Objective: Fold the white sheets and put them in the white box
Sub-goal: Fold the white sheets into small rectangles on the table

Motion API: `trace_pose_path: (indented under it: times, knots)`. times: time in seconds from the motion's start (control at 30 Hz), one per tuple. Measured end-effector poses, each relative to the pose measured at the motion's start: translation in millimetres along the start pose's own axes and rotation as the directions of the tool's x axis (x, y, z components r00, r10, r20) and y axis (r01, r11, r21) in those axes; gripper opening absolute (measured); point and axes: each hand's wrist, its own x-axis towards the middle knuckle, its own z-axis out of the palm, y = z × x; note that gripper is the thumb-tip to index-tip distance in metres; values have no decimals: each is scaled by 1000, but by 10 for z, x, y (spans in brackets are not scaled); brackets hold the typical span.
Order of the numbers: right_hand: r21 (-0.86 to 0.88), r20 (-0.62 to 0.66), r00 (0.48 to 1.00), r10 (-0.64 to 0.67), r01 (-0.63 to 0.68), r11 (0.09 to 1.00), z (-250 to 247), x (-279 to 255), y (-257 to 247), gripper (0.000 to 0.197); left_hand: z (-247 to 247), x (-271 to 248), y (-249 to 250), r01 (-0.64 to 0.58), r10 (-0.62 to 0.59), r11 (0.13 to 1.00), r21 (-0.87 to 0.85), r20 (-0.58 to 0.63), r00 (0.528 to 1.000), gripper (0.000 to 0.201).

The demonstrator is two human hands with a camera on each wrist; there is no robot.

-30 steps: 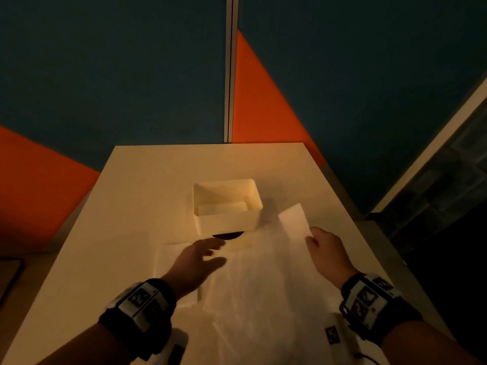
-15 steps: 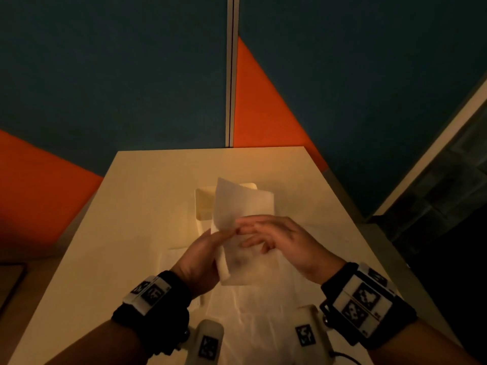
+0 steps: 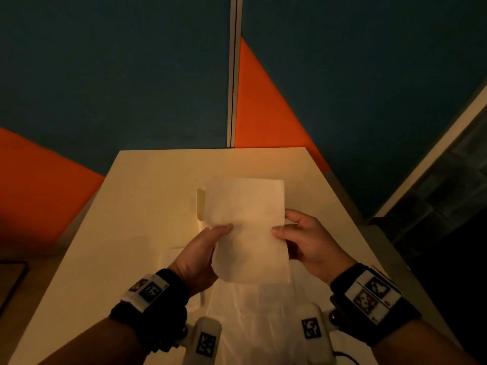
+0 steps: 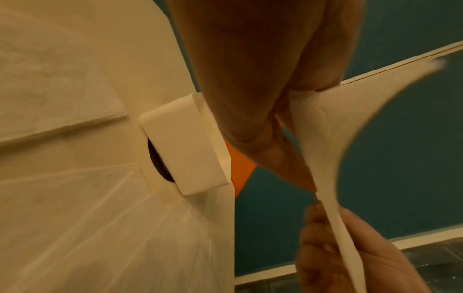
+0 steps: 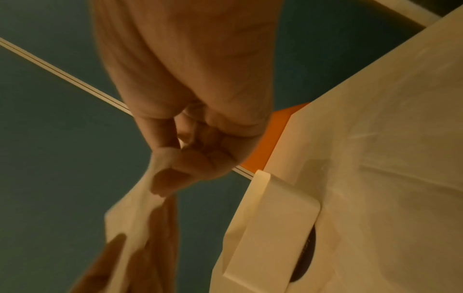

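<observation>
While the wrists fill the bottom corners of the head view, a crumpled white sheet is seen spread flat on the table at lower centre, with a folded stack lying just left of it. Above these, in mid-frame, a second sheet is held up off the table between both hands: its left edge is pinched by the left hand, thumb laid on the near face, and its right edge is pinched by the right hand, thumb likewise in front. Behind the raised sheet, toward the upper middle, the white box is mostly hidden, only its left wall showing. Under the box's near side a dark oval object is visible in both wrist views.
</observation>
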Motion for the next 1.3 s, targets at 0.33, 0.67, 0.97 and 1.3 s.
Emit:
trace_pose_path:
  times: [0.33, 0.67, 0.97, 1.3]
  knots:
    - [29, -26, 999, -37, 37, 999, -230, 34, -73, 20, -158, 13, 217, -84, 102, 965, 248, -62, 993, 25]
    - [-251, 149, 988, 30, 8, 968, -187, 40, -59, 28, -147, -73, 267, 47, -166, 771, 635, 129, 978, 20]
    - [-239, -103, 993, 50, -73, 968, -419, 245, 170, 25, -331, -32, 99, 51, -51, 806, 590, -16, 999, 32]
    - [-574, -584, 770, 256, -615, 541, -1207, 389, 1084, 23, -1245, -138, -247, 213, 176, 750, 627, -499, 849, 40]
